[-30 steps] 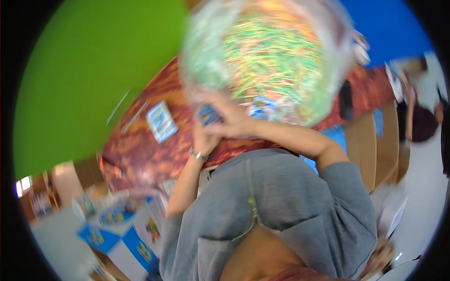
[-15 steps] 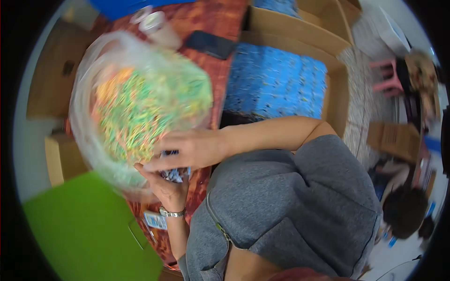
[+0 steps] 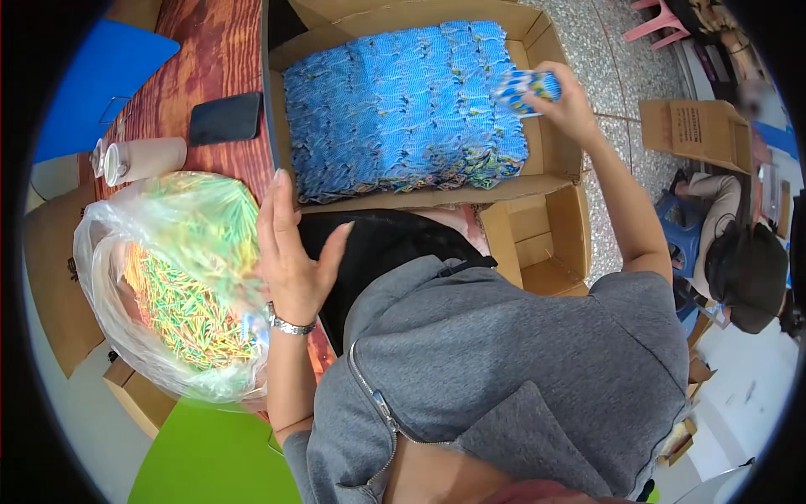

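Observation:
My right hand (image 3: 573, 107) is closed on a small blue packet with a white and yellow pattern (image 3: 531, 89), at the right end of an open cardboard box (image 3: 554, 161). Rows of blue packets (image 3: 403, 101), tightly packed, fill most of that box. My left hand (image 3: 290, 252) has its fingers stretched and thumb apart, holding nothing. It is beside a clear plastic bag (image 3: 105, 290) on the left. Inside the bag lies a heap of thin short sticks (image 3: 189, 307) in green, yellow and orange.
On the red wood-patterned table (image 3: 206, 42) lie a dark phone (image 3: 225, 119) and a pale lidded jar (image 3: 149, 160). Black cloth (image 3: 382, 235) is in front of the box, next to another cardboard box (image 3: 546, 227). A green chair back (image 3: 210, 458) is at lower left. Another person (image 3: 747, 273) sits at right.
My right hand has moved from the bag, where both hands were together round a small bundle, across to the box's right end with the packet. My left hand has spread. The view has turned.

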Demonstrator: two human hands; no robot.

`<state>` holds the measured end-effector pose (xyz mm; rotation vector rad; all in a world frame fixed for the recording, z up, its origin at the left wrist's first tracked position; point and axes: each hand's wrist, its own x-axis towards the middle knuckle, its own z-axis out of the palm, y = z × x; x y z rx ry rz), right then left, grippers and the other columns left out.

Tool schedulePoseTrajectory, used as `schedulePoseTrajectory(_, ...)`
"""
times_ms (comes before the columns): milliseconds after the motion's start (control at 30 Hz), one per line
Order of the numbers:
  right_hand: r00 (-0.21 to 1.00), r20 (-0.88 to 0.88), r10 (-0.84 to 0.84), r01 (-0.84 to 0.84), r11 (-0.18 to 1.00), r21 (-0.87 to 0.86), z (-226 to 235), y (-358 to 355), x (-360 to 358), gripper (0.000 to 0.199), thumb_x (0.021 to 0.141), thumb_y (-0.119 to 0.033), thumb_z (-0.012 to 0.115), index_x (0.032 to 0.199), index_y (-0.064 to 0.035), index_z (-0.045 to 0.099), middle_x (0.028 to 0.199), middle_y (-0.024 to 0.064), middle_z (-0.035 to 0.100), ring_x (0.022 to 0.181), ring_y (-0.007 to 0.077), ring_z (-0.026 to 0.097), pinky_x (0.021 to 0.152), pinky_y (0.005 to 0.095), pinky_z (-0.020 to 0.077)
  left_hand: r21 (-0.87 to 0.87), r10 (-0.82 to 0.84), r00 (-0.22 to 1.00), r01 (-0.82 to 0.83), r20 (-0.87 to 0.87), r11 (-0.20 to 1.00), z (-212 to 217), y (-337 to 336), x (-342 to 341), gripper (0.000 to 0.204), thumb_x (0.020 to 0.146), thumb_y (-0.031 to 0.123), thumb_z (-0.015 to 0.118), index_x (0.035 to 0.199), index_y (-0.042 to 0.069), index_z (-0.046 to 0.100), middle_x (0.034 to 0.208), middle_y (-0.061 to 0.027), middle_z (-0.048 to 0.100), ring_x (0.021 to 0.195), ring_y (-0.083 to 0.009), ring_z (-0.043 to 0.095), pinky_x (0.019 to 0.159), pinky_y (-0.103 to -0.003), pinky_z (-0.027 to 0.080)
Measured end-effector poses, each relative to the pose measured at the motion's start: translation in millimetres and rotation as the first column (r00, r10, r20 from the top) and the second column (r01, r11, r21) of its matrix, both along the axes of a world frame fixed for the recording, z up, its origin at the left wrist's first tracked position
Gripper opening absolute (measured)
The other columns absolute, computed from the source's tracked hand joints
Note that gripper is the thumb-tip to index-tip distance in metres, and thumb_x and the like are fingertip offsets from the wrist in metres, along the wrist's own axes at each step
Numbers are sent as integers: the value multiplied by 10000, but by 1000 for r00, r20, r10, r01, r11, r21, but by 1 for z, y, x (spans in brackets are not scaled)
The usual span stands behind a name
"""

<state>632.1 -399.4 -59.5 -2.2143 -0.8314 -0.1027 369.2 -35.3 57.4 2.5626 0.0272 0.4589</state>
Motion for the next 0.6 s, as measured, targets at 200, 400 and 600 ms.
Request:
schedulePoseTrajectory(200,971,158,-180,232,866,-444,-67,-39,92,500,732,-141,783,1177,-120,558,1091,157,568,996,374,570,867,433,483,47,188,968,-183,-168,982,-14,24,-11,689,792,35,755,1400,2,433,1385,-200,455,1222,-341,508,889,-361,533)
schedulePoseTrajectory(400,953,295,-67,228,801,-553,-141,-32,160,486,769,-157,724,1213,-185,529,1130,153,541,983,408,567,843,459,500,72,309,932,-301,-189,951,-13,37,-23,587,816,-10,720,1355,4,488,1405,-190,451,1234,-305,510,821,-347,577)
schedulePoseTrajectory(600,977,208,-56,180,740,-648,-144,-4,181,339,819,-86,550,1153,-145,529,1114,200,492,1031,434,497,884,489,451,53,427,873,-427,-237,903,-14,46,-37,529,856,-27,668,1356,8,497,1408,-173,454,1217,-274,528,826,-349,574)
